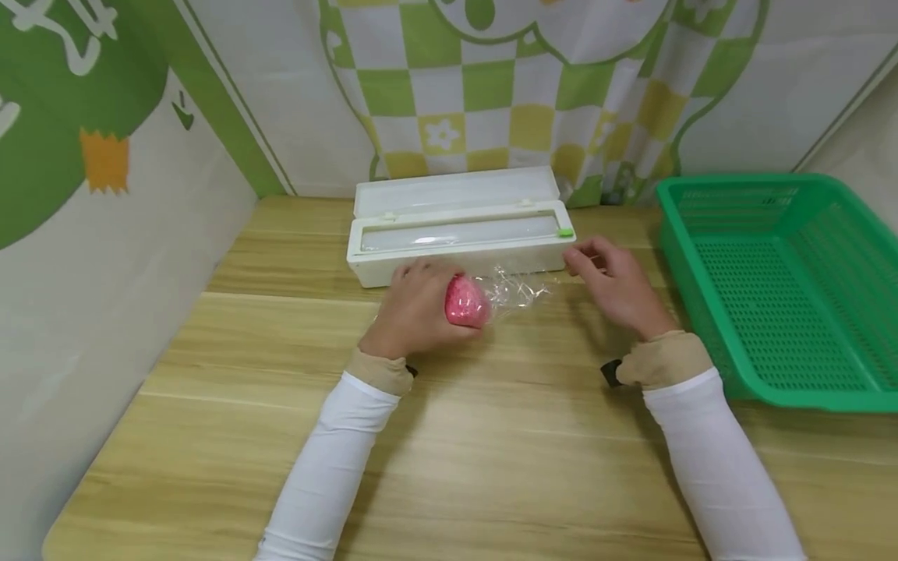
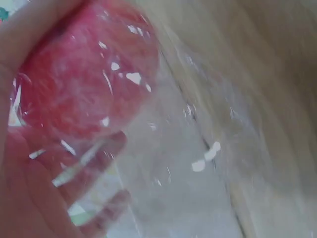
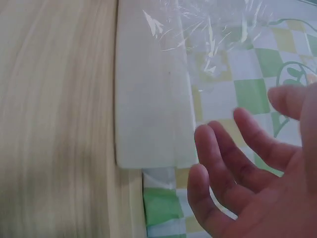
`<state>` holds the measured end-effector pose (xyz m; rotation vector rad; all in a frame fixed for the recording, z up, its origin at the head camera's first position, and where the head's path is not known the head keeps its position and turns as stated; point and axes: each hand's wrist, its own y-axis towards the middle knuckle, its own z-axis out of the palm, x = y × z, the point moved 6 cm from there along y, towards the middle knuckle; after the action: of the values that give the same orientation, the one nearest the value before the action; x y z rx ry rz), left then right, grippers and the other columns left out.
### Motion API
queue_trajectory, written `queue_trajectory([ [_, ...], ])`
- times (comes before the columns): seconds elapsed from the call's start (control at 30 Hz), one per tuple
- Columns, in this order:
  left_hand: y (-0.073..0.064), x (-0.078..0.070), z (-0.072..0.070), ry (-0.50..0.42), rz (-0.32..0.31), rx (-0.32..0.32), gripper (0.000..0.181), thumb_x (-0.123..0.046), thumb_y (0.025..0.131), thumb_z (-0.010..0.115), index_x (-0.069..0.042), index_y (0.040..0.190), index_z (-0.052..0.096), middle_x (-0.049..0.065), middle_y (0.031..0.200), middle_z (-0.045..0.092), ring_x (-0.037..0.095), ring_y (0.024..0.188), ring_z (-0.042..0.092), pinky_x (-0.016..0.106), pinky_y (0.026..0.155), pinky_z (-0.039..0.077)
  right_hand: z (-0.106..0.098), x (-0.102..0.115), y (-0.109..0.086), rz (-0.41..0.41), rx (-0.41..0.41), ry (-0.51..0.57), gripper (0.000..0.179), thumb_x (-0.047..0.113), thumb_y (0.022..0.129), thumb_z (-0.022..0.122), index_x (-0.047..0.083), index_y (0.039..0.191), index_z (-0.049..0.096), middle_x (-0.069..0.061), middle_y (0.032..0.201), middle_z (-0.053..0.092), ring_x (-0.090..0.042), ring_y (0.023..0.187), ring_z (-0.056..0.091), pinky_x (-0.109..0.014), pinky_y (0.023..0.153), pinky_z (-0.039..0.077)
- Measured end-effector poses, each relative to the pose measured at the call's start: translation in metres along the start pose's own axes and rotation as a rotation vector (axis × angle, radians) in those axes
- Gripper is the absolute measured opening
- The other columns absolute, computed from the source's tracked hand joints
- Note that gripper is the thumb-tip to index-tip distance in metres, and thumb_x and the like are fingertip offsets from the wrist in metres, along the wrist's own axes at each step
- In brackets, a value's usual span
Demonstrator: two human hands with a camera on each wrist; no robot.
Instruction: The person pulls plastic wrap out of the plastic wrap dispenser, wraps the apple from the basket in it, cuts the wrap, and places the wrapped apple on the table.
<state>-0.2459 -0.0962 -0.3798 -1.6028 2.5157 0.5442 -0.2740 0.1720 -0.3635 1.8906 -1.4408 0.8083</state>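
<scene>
My left hand [image 1: 421, 308] grips a pink-red, rounded, fruit-like object [image 1: 466, 301] above the table, just in front of a white cling film dispenser [image 1: 459, 261]. Clear cling film [image 1: 515, 290] covers the object and trails off it to the right in crinkled folds. In the left wrist view the red object [image 2: 94, 74] shines through the film, with fingers spread beneath it. My right hand [image 1: 617, 288] hovers by the dispenser's right end, fingers loosely bent and holding nothing. From the right wrist, the film [image 3: 208, 29] appears beyond those fingertips, apart from them.
The dispenser's lid [image 1: 456, 191] stands raised at the back, with a film roll [image 1: 463, 232] inside and a green slider [image 1: 565, 232] on its right. A green plastic basket [image 1: 747, 382] sits on the right of the wooden table [image 1: 505, 467]. A patterned curtain [image 1: 477, 93] hangs behind.
</scene>
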Motion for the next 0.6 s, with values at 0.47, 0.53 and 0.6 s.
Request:
queue_trajectory([
  [0.47, -0.002, -0.009, -0.009, -0.110, 0.129, 0.054, 0.075, -0.063, 0.062, 0.095, -0.018, 0.118, 0.074, -0.002, 0.107, 0.077, 0.022, 0.109, 0.067, 0.045, 0.113, 0.043, 0.008, 0.021, -0.002, -0.294, 0.046, 0.049, 0.026, 0.016, 0.099, 0.075, 0.015, 0.124, 0.076, -0.006, 0.120, 0.072, -0.013, 0.095, 0.063, -0.021, 0.077, 0.055],
  [0.53, -0.003, -0.010, -0.007, -0.118, 0.156, 0.077, 0.075, -0.064, 0.061, 0.095, -0.018, 0.116, 0.075, -0.004, 0.104, 0.078, 0.020, 0.102, 0.068, 0.044, 0.108, 0.046, 0.007, 0.024, -0.003, -0.349, -0.001, 0.044, 0.016, 0.012, 0.098, 0.076, 0.010, 0.114, 0.079, -0.005, 0.109, 0.074, -0.008, 0.089, 0.062, -0.019, 0.072, 0.054],
  [0.6, -0.003, -0.012, -0.005, -0.125, 0.189, 0.091, 0.074, -0.064, 0.060, 0.095, -0.018, 0.115, 0.077, -0.006, 0.100, 0.079, 0.017, 0.094, 0.069, 0.041, 0.099, 0.051, 0.004, 0.025, -0.003, -0.382, -0.045, 0.034, 0.009, 0.009, 0.098, 0.075, 0.007, 0.106, 0.079, -0.005, 0.101, 0.074, -0.005, 0.085, 0.061, -0.018, 0.070, 0.052],
])
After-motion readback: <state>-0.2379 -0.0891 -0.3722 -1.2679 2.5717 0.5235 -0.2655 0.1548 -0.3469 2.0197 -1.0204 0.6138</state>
